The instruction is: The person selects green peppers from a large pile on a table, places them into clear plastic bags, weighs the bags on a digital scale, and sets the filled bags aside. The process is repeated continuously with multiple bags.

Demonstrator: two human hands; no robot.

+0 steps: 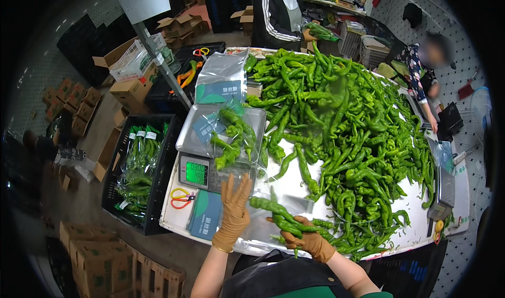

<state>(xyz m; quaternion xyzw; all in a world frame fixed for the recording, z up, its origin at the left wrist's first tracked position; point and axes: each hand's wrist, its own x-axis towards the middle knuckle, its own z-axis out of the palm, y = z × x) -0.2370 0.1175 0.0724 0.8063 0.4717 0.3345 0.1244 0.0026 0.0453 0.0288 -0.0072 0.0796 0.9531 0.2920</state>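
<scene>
My left hand (234, 211), in a brown glove, is raised with its fingers apart just in front of a digital scale (213, 176) with a lit green display. On the scale's metal tray (186, 134) lies a clear printed bag with several twisted green peppers (232, 138) in it. My right hand (309, 243), gloved alike, grips a few long green peppers (278, 213) near the table's front edge. A large heap of loose green peppers (355, 140) spreads from there to the far side. Flat printed bags (206, 215) are stacked left of my left hand.
Scissors (181, 198) lie beside the scale. A black crate (159, 195) of packed peppers stands at the left, by a metal post (161, 63). More flat bags (223, 71) lie behind the scale. Two co-workers (276, 18) (420, 69) stand across the table; another scale (442, 193) is at right.
</scene>
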